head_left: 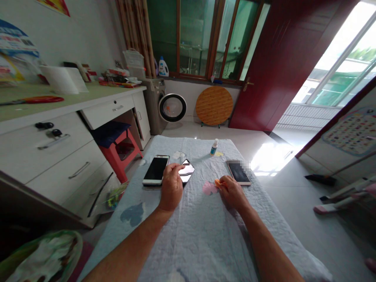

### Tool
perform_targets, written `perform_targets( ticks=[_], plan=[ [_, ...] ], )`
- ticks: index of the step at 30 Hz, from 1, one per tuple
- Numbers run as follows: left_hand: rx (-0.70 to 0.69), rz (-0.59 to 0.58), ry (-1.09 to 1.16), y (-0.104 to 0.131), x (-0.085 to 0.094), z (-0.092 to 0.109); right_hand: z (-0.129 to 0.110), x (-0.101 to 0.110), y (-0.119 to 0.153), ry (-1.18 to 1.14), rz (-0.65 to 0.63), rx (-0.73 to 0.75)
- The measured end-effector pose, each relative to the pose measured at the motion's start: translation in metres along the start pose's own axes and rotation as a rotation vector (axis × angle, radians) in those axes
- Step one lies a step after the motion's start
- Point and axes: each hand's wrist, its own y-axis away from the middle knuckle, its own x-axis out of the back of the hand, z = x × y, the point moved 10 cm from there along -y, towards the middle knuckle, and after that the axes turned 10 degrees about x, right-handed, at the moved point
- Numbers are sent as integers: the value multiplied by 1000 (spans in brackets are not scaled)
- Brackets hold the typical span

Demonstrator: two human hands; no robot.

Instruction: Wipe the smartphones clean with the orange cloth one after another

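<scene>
My left hand is closed at the near left side of a smartphone with a glossy, mirror-like screen, its fingertips over the glass. Part of that phone is hidden behind the hand. Just left of it lies a white-framed smartphone with a dark screen, face up. Between the pinched fingers of my right hand is a small orange cloth, held low over the bedspread-like cover. Beyond the right hand another smartphone with a pinkish frame lies face up. Farther back stands a small spray bottle, upright.
A pale blue quilted cover drapes the table. To the left are a white drawer desk and a red stool. A washing machine with its round door open stands behind, near a round wooden tabletop. A broom lies right.
</scene>
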Motion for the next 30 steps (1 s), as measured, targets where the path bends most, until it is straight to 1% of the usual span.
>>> perform_targets(
  ticks=[2,4,9,13,15,18,20,24,27,30],
  plan=[
    [50,-88,-14,6,-16,-4,-2,-2,0,-10,-2,0],
    [87,-145,-22,11,-26,-8,0,-4,0,-1,-1,-23],
    [102,-240,-70,20,-39,-13,5,-7,3,7,1,-94],
    [134,-399,-112,32,-54,-17,-3,-5,1,-22,14,-38],
    [125,-475,-114,38,-60,-15,-9,-6,-1,-10,-6,-2],
    [88,-572,-135,45,-67,-9,-15,-10,-2,14,-53,7],
    [49,-629,-174,50,-70,-4,-19,-14,-3,-18,-81,18],
    [-36,-697,-277,54,-72,5,-22,-21,-4,-100,-121,43],
    [-93,-708,-347,55,-71,8,-18,-24,-1,-44,-165,33],
    [-107,-689,-396,54,-70,5,-16,-23,3,52,-204,38]
  ],
)
